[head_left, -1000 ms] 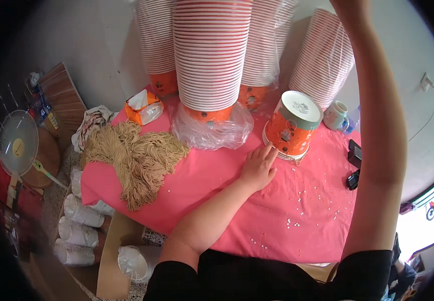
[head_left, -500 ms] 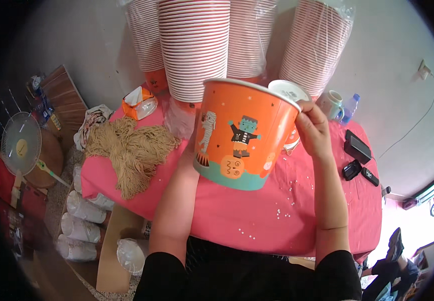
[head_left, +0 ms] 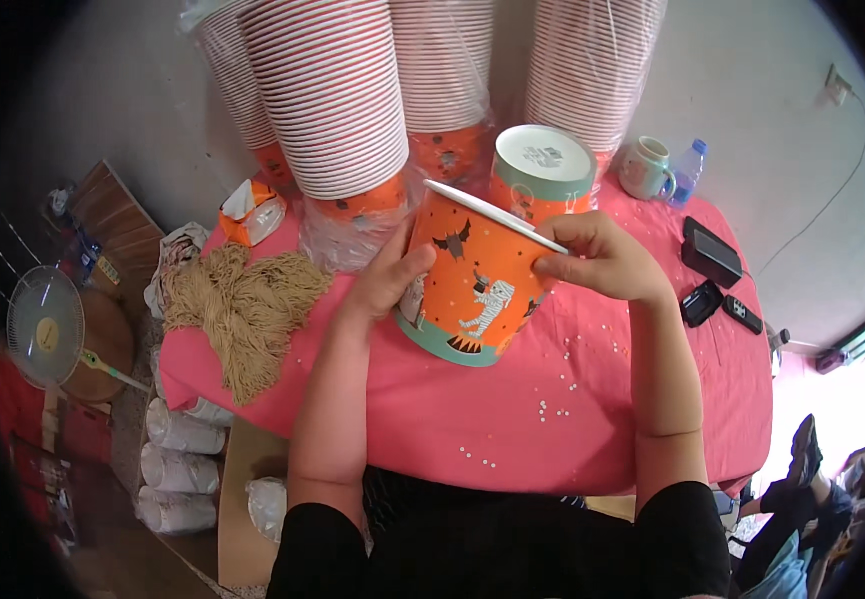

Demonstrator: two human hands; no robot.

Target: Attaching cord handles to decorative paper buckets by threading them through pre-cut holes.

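Note:
An orange paper bucket (head_left: 467,270) with bat and mummy pictures and a green base band is held tilted over the table. My right hand (head_left: 602,255) pinches its white rim at the right, thumb outside. My left hand (head_left: 387,280) is closed against its left side, with part of the fingers hidden behind it. Just behind stands an upside-down bucket (head_left: 544,165), its white bottom facing up. To the left rises a tall stack of nested buckets (head_left: 327,95), with clear plastic wrap (head_left: 337,235) around its foot.
More wrapped stacks (head_left: 592,75) line the wall. A bundle of tan strings (head_left: 248,309) and an orange tissue pack (head_left: 251,212) lie at left. At right are a mug (head_left: 645,168), a bottle (head_left: 689,170) and a black case (head_left: 710,253). Small white dots (head_left: 555,409) litter the pink cloth (head_left: 432,424).
The bucket has come down and turned, so a bat and a mummy now face me. My left hand has come into sight at its left side. The upside-down bucket behind shows more.

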